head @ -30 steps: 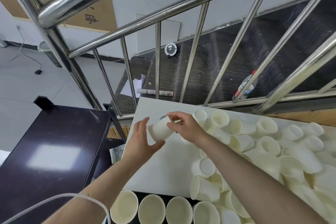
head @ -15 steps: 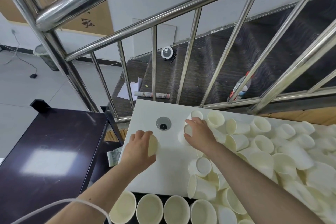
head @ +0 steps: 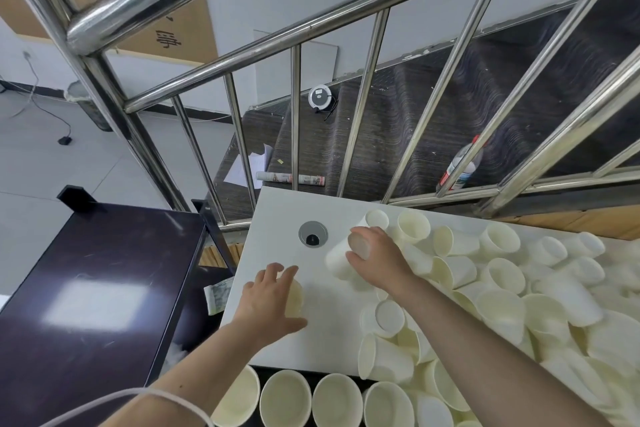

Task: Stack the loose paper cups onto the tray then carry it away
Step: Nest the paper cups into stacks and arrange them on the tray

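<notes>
Gripping a cup (head: 341, 262) by its base, the right hand (head: 375, 262) has fingers curled round it, mouth pointing left/down, prob. so it can slide over another. Left hand (head: 273, 295) sits closed over a second cup (head: 294, 298) on the white table (head: 277, 215), steadying it w/ palm on top, likely as the start of a stack. Loose cups (head: 502, 274) lie heaped on the table's right side, most tipped over. Upright cups (head: 285, 397) stand in a row below the table's near edge; the tray itself I can't make out. Railing (head: 298, 135) behind. Lots left to stack; nothing ready to carry.
</notes>
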